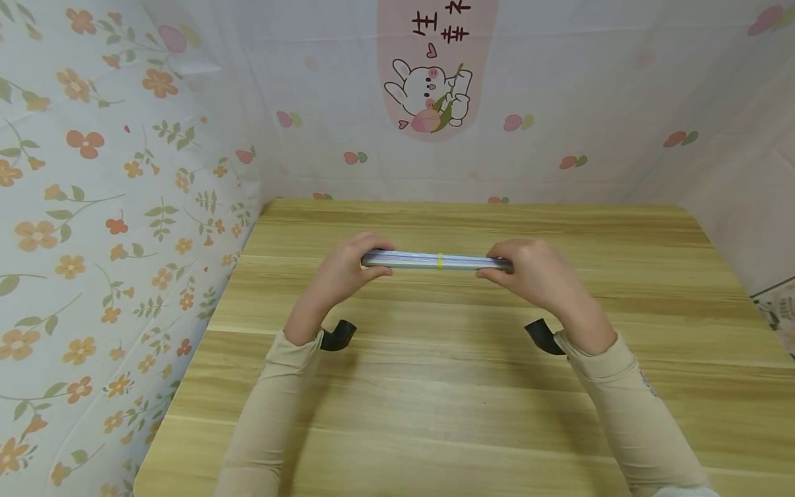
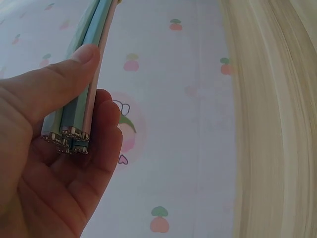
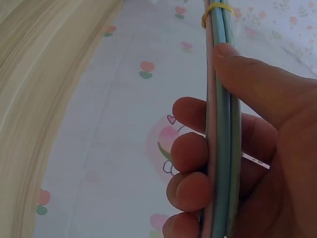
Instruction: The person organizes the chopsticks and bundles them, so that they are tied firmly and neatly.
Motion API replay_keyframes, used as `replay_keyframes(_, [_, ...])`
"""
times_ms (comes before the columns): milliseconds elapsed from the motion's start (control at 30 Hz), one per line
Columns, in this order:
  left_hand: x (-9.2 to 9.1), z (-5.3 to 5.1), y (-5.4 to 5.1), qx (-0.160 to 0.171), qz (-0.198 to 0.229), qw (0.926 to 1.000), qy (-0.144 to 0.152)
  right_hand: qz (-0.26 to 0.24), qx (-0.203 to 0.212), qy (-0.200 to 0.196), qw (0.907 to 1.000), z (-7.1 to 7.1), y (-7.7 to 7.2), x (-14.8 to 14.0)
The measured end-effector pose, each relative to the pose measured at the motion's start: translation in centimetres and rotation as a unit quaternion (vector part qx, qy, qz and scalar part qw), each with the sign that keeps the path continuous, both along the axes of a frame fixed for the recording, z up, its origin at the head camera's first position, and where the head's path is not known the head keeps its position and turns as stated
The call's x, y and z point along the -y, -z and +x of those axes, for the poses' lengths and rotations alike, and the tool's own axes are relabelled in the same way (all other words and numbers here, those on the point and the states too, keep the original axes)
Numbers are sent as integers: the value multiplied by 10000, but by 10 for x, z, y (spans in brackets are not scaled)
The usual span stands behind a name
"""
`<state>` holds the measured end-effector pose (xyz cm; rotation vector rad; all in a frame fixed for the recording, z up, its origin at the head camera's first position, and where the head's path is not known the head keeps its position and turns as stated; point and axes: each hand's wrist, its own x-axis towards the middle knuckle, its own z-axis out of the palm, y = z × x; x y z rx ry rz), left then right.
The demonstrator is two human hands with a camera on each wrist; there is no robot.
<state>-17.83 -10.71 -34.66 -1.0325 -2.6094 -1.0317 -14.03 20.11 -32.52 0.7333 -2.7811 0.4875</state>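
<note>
A bundle of slim pastel sticks (image 1: 416,259), resembling chopsticks, is held level above the table by both hands. Pink, blue and green sticks show, with shiny metal ends (image 2: 74,134) at the left. A yellow rubber band (image 1: 439,261) circles the bundle, right of its middle. My left hand (image 1: 349,268) grips the left end, thumb on the near side and fingers behind. The right hand (image 1: 535,269) holds the other end; in the right wrist view its fingers (image 3: 190,191) curl round the sticks and the thumb presses on them. The far right tips are hidden by that hand.
Below the hands lies a wood-grain table (image 1: 410,414). A white printed cloth (image 1: 323,90) hangs behind it, and a floral cloth (image 1: 93,228) covers the left side. Black curved pieces (image 1: 339,335) stick out from both wrists.
</note>
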Motion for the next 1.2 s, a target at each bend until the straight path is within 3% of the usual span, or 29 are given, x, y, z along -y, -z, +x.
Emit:
replay_keyframes(667, [5, -5, 2, 310, -39, 9994, -124, 16, 403, 114, 9991, -2, 4, -13])
replay_keyframes(1000, [4, -5, 4, 261, 35, 9995, -161, 18, 306, 59, 9995, -1, 6, -16])
replay_keyframes(1200, [4, -6, 7, 68, -23, 9999, -156, 97, 292, 98, 9995, -1, 8, -16])
